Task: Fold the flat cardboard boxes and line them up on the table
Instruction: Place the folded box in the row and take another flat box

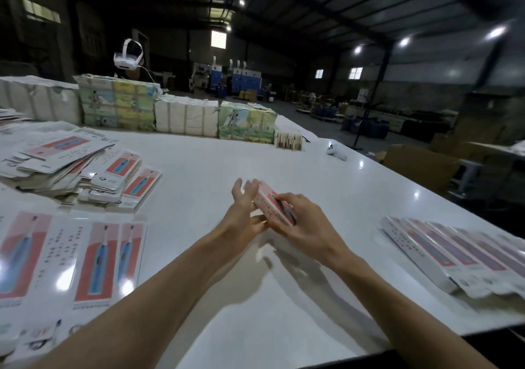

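Two hands on one small pink-and-white cardboard box [274,208], held just clear of the glossy white table [227,158], shadow beneath. Right hand [305,225]: fingers curled over the box's top face, gripping it; thumb hidden behind the box. Left hand [243,208]: fingers straight and spread, laid flat against the box's left side, thumb touching its near lower corner. Box ends are covered by the hands; flap state cannot be told.

Printing on the box: rows of small marks, too blurred to read. No brand legible anywhere.

Right of the hands, well apart: row of folded pink-and-white boxes [443,255] lying side by side, far end cut off by the frame. Lower left: flat glossy box blanks [96,258] showing a blue toothbrush on a red panel, glare across them, partly cut off. Behind these: loose heap of flat blanks [71,164].

Far side: white paper-wrapped bundles [184,117] between green-and-yellow illustrated bundles [116,104]; small tan stack of cards [288,140]; white handheld controller [336,152] near the right edge. A person behind the bundles wears a white headset [127,57], otherwise mostly hidden.

Open white surface runs from the hands to the bundles and toward the near edge. Hall beyond is dim, detail lost.
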